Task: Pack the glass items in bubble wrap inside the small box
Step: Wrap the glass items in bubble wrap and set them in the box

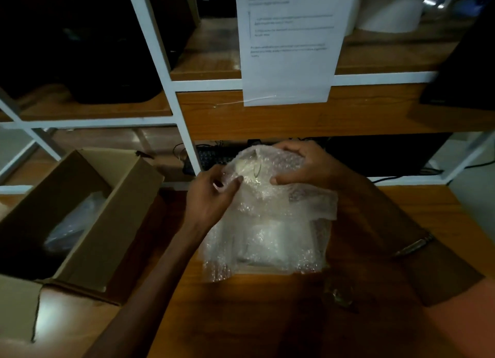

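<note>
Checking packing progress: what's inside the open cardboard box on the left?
Inside the brown cardboard box lies one bubble-wrapped bundle. Its contents are hidden by the wrap, and the box's dark lower end cannot be made out.

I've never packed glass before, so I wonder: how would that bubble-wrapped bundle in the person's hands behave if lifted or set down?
The bubble wrap looks floppy: its loose tail droops onto the table. The bundle is probably fragile, since a glass rim shows through near the left hand. It may feel slippery, which could be why the right hand cups it too.

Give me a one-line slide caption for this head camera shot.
Both hands, left hand and right hand, wrap a glass item in bubble wrap beside an open cardboard box.
</note>
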{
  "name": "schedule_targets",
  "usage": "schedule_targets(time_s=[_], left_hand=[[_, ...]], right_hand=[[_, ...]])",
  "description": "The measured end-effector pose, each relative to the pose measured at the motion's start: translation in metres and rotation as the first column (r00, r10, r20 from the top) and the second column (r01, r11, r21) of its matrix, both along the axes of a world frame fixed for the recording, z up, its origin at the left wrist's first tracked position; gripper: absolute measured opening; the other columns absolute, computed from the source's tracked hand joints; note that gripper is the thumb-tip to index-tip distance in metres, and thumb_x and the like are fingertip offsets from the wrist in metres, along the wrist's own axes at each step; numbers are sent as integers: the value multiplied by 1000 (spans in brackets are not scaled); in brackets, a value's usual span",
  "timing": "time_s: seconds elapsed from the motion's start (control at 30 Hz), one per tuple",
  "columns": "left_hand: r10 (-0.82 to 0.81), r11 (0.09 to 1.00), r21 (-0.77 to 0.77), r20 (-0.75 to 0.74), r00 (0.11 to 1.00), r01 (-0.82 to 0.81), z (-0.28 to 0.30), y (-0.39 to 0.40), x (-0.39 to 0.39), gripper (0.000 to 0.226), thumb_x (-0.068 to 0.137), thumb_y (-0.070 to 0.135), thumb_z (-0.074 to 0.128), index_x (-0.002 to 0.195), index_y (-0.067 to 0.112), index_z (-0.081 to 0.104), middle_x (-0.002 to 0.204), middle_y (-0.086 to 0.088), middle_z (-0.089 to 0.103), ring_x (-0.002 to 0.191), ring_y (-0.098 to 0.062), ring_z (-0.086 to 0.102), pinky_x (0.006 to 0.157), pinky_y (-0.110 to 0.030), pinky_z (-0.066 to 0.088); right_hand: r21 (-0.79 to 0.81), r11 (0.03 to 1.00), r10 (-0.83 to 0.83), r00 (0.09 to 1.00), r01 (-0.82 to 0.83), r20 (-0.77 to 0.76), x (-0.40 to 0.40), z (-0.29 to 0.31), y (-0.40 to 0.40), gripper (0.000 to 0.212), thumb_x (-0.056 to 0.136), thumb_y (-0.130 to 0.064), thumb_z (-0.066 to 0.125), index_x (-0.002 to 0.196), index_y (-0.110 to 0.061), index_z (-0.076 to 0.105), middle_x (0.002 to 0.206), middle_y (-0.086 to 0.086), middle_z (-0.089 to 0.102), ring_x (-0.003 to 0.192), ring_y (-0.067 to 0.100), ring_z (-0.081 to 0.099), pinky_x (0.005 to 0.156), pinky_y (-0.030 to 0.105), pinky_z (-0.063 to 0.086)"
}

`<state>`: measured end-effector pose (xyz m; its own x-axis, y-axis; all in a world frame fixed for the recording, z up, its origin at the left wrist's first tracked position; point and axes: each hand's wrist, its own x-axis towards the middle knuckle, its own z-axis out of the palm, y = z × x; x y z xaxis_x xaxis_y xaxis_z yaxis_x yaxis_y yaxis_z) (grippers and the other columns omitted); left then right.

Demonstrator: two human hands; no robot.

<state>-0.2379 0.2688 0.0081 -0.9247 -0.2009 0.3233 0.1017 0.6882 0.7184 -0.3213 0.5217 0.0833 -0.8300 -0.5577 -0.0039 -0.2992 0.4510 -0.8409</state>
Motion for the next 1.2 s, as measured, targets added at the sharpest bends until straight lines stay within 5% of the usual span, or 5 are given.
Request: schedule_targets(time_s=[0.43, 0.7, 0.9, 1.07, 1.2], left_hand=[[246, 966, -58, -73, 967, -250, 4, -57, 19, 39, 91, 37, 81, 122, 18, 66, 120, -6, 65, 114, -28, 56, 91, -44, 50], [-456, 861, 349, 209, 865, 369, 19, 0, 32, 41, 96, 64, 68, 108, 26, 73, 119, 9, 75, 114, -8, 68, 100, -45, 56], [-558, 764, 450, 103, 823, 462, 33, -35, 26, 28, 100, 34, 74, 107, 9, 65, 95, -13, 75, 91, -52, 67, 79, -54, 56], [-541, 792, 350, 23, 841, 500, 49, -45, 13, 11, 102, 17, 70, 108, 9, 73, 102, -6, 74, 93, -29, 71, 80, -38, 60], [-542, 810, 270, 4, 840, 521, 49, -49, 3, 15, 101, 17, 71, 113, 8, 77, 105, -3, 77, 91, -20, 74, 76, -30, 61]], right_hand=[[-352, 807, -195, 776, 475, 599, -7, -18, -9, 71, 67, -52, 91, 129, -20, 74, 130, 16, 73, 123, 44, 67, 110, 68, 45], [-305, 844, -215, 798, 442, 562, 13, -28, -35, 58, 75, -55, 83, 124, -24, 76, 128, 14, 74, 120, 39, 70, 109, 62, 49], [-383, 715, -100, 628, 585, 772, 29, -60, -27, 46, 86, -26, 74, 127, -6, 69, 120, 20, 71, 102, 34, 72, 96, 46, 56], [-372, 689, -77, 574, 622, 815, 53, -87, -33, 19, 92, -19, 71, 111, -20, 74, 104, 9, 76, 84, 24, 75, 72, 35, 61], [-395, 681, -15, 551, 617, 834, 65, -103, -39, 71, 70, -25, 90, 136, -12, 69, 124, 12, 74, 102, 26, 74, 85, 37, 58]])
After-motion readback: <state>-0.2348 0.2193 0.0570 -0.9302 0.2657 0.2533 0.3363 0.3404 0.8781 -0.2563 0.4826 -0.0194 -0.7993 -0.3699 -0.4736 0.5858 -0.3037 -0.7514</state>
